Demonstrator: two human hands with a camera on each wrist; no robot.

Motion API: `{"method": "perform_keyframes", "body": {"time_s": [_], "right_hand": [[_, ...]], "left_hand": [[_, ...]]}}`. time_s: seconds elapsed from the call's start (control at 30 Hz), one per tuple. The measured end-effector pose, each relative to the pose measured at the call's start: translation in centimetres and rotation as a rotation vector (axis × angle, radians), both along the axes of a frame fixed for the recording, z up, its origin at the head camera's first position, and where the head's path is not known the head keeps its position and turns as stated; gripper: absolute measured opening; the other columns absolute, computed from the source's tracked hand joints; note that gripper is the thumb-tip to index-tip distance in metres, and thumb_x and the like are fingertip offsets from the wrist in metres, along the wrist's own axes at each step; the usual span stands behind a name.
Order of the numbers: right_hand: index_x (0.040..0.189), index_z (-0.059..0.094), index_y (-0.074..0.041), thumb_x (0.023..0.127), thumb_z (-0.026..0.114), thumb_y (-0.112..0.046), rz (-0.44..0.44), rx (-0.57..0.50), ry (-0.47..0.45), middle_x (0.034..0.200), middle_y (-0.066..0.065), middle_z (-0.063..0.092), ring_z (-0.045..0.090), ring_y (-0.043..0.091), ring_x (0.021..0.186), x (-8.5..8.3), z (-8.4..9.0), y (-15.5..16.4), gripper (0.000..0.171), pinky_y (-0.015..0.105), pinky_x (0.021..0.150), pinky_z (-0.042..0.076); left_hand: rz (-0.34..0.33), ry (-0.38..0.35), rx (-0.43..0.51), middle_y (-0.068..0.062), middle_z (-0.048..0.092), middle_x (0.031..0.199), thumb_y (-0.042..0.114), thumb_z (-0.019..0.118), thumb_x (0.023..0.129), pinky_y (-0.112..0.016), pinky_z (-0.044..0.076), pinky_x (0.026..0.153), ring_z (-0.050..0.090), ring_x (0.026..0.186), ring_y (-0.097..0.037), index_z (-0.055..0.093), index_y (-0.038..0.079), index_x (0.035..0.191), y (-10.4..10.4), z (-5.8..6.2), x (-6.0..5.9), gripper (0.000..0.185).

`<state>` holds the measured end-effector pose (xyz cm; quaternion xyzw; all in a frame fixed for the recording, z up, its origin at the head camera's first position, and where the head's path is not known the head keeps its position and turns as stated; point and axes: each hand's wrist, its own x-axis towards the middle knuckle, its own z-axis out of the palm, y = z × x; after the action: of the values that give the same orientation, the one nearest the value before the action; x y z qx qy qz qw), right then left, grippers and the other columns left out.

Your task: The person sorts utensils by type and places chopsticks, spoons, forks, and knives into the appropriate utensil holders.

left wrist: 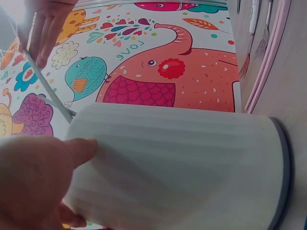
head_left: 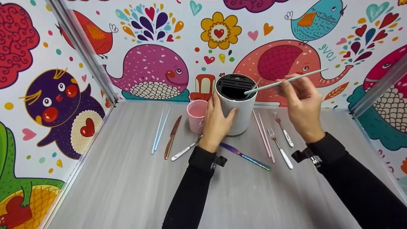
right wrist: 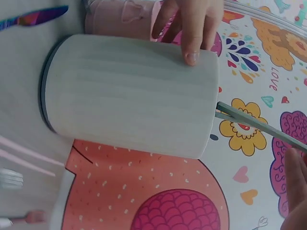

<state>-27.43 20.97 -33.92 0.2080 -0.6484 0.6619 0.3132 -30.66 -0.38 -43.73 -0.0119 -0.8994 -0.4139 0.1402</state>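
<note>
Left hand [head_left: 216,127] gripping holder [head_left: 238,108]; right hand [head_left: 300,95] pinching green chopsticks [head_left: 286,80], tips entering. Remaining on table [head_left: 127,190]: blue chopsticks [head_left: 160,130], knives, forks [head_left: 281,140].

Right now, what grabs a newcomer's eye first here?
The white ribbed holder at the centre of the grey table, gripped by the left hand while the right hand pinches a pale green chopstick angled into its black top. Cutlery lies on both sides, with a pink cup just left of the holder. Loud cartoon-animal walls surround it.
</note>
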Motion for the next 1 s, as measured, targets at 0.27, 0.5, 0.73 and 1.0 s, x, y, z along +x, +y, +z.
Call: {"method": "perform_keyframes", "body": {"time_s": [0.27, 0.5, 0.73, 1.0], "right_hand": [[0.107, 0.072, 0.001, 0.094, 0.065, -0.003, -0.099, 0.237, 0.035, 0.098, 0.02, 0.073, 0.075, 0.018, 0.084, 0.3, 0.2, -0.9, 0.016, 0.026, 0.076, 0.06], [0.107, 0.071, -0.001, 0.092, 0.067, -0.004, -0.224, 0.365, 0.056, 0.09, 0.015, 0.076, 0.072, 0.007, 0.077, 0.5, -0.1, -1.5, 0.016, 0.018, 0.074, 0.058], [0.105, 0.07, 0.001, 0.093, 0.066, -0.008, -0.283, 0.444, 0.014, 0.089, 0.018, 0.075, 0.068, 0.007, 0.073, 0.1, -0.6, -2.0, 0.015, 0.01, 0.074, 0.054], [0.102, 0.075, -0.009, 0.094, 0.068, -0.015, -0.33, 0.523, 0.003, 0.086, 0.003, 0.076, 0.071, 0.016, 0.075, -1.2, -2.4, -1.5, 0.012, 0.007, 0.073, 0.052]], "left_hand": [[-0.004, -0.001, 0.007, -0.012, 0.03, 0.162, 0.055, 0.065, 0.089, -0.047, 0.033, 0.12, 0.037, 0.147, -0.028, 0.015, 0.016, 0.161, 0.0, -0.1, 0.1, 0.096], [-0.011, -0.011, 0.009, -0.012, 0.029, 0.163, 0.055, 0.065, 0.089, -0.048, 0.032, 0.121, 0.036, 0.147, -0.028, 0.014, 0.016, 0.161, -0.1, 0.0, 0.2, 0.096], [-0.011, 0.008, -0.002, -0.011, 0.03, 0.162, 0.056, 0.065, 0.09, -0.046, 0.033, 0.12, 0.037, 0.146, -0.028, 0.012, 0.016, 0.161, -0.2, -0.1, 0.0, 0.097], [-0.006, 0.002, 0.004, -0.01, 0.031, 0.162, 0.056, 0.065, 0.089, -0.047, 0.035, 0.119, 0.038, 0.146, -0.028, 0.015, 0.016, 0.161, -0.1, 0.1, 0.1, 0.096]]}}
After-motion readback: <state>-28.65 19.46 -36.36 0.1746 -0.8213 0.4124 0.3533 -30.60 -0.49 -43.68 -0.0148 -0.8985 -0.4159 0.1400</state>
